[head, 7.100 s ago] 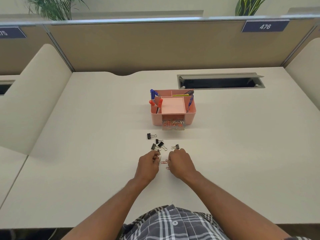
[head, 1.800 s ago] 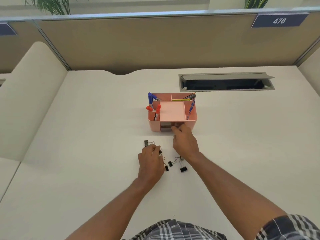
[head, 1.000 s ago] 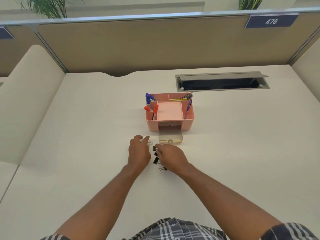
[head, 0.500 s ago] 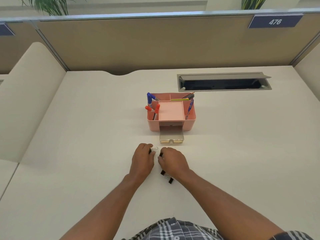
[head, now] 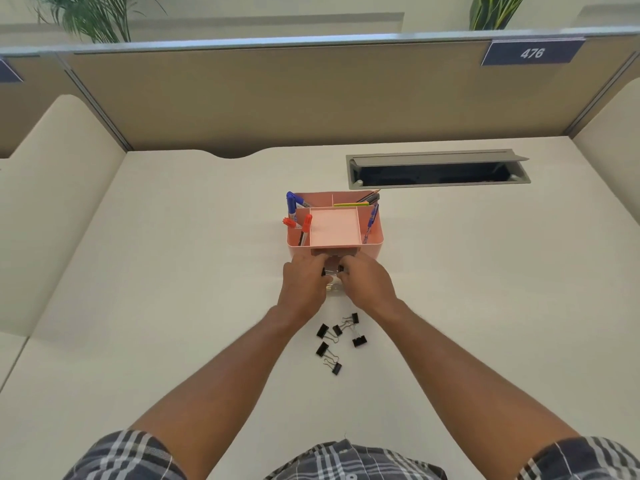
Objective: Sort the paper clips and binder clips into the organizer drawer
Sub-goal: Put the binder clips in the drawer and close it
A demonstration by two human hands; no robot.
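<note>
1. We have both hands up at the front of the pink organizer [head: 375,242], directly over its pulled-out drawer [head: 333,288], of which only a sliver of clear front shows between our wrists.
2. Our left hand [head: 304,289] and right hand [head: 367,285] are curled toward each other, fingertips almost meeting, and they pinch a small bunch of black binder clips [head: 331,270] between them. Which hand bears more of the load we cannot tell; neither is open.
3. The held clips sit just above the drawer, so we judge the drop to be a short release downward, not a reach.
4. The relation that matters next: the loose binder clips [head: 337,341] lie on the desk [head: 173,271] behind our hands, toward our body, between our two forearms and well apart from the drawer.
5. That scatter runs roughly along the line from drawer to body, near clip to far clip, slightly nearer our right forearm at its upper end and nearer the left at its lower.
6. We judge either hand can pull straight back to it; the right has the shorter path to the top clips.
7. No paper clips are visible on the desk.
</note>
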